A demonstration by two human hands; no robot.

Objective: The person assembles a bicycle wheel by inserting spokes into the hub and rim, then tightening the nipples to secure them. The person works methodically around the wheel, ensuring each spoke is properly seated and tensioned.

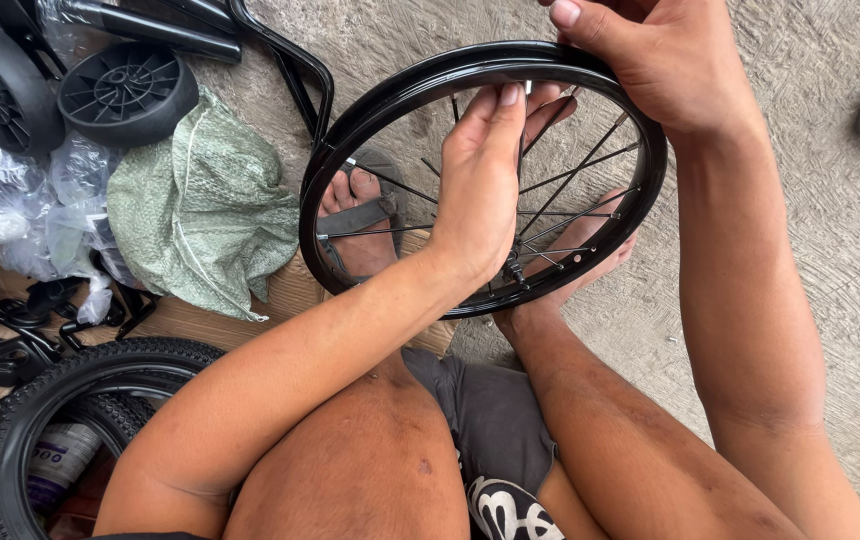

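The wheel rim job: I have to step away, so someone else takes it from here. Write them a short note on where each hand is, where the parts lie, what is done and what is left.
Left hand: reaches inside the wheel rim, fingertips pressed to its inner top edge; grip not closed around anything I can see.
Right hand: holds the rim's top edge from outside.
Rim: black, spoked, stands upright on edge on the concrete between the feet, bare of any tyre.
Tyre: lies at lower left. Green cloth bag and small plastic wheels lie to the left.
Done: spokes are in the rim.
Left: the tyre is not yet on the rim.

left hand (480, 190) pinching, right hand (665, 55) gripping
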